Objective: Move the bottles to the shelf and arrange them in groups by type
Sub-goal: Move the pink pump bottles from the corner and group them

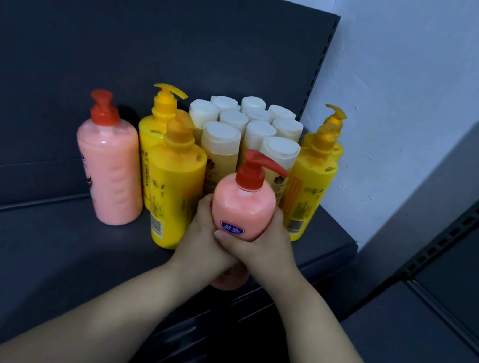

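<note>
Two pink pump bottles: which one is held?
The front-centre pink plastic bottle with red pump, gripped by the left hand and right hand; the other pink bottle stands free on the dark shelf, far left.

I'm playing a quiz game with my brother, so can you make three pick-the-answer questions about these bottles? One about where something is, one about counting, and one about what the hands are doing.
1. Where is the standing pink bottle?
A) left of the yellow bottles
B) behind the white-capped bottles
C) at the far right

2. How many pink bottles are in view?
A) one
B) two
C) four

3. How is the held pink bottle carried?
A) by both hands
B) by one hand
C) by no hand, lying flat

Answers:
1 A, it stands at the left end of the group.
2 B, one stands on the shelf and one is held.
3 A, the left hand and the right hand both wrap it.
</note>
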A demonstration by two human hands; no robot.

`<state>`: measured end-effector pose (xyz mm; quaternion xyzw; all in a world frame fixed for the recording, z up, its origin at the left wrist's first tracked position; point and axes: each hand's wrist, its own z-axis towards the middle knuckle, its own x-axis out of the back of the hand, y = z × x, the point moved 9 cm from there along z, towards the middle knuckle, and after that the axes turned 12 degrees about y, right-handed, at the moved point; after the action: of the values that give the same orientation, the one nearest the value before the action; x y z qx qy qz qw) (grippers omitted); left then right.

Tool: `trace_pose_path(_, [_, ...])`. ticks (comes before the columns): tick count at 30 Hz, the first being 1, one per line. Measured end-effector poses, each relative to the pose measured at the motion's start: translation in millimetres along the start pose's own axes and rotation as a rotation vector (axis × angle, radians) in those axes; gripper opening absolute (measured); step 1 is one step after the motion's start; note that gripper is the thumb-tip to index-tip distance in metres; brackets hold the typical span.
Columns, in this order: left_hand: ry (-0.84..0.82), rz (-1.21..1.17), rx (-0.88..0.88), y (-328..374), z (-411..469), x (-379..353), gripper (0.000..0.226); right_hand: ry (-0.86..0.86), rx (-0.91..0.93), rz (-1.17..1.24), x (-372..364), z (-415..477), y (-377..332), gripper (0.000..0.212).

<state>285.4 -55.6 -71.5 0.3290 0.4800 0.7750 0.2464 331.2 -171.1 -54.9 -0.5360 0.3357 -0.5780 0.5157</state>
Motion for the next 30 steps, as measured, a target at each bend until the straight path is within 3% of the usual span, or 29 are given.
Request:
trace_pose_path(5, [0.094,-0.016,0.013,8.6,-21.4,43.6,0.097,-0.173,0.046,-0.018,-17.4,-22.0,-25.5,0.090])
trace_pose_path(11, [0.117,0.076,-0.029,12.9,-30.2,111.6,0.099,-0.259,0.057,-0.043,-58.3,-54.1,-67.9,0.087])
trace_pose_path(14, [0.199,0.040,-0.041,15.8,-45.6,170.2,0.085,-0.308,0.107,-0.023,-94.3,-92.9,-98.6,0.088])
trace_pose_path(18, [0.260,0.039,0.009,3.0,-86.8,275.9,0.095,-0.368,0.128,0.023,-161.7,-171.8,-138.3,0.091])
trace_pose_path(23, [0.309,0.127,0.095,-23.5,-145.6,412.3,0.080,-0.477,0.105,0.061,-253.9,-282.8,-177.8,0.083])
trace_pose_path(30, [0.502,0.121,0.106,-35.2,-223.9,551.0,0.082,-0.689,0.119,0.124,-350.4,-399.4,-221.1,0.090])
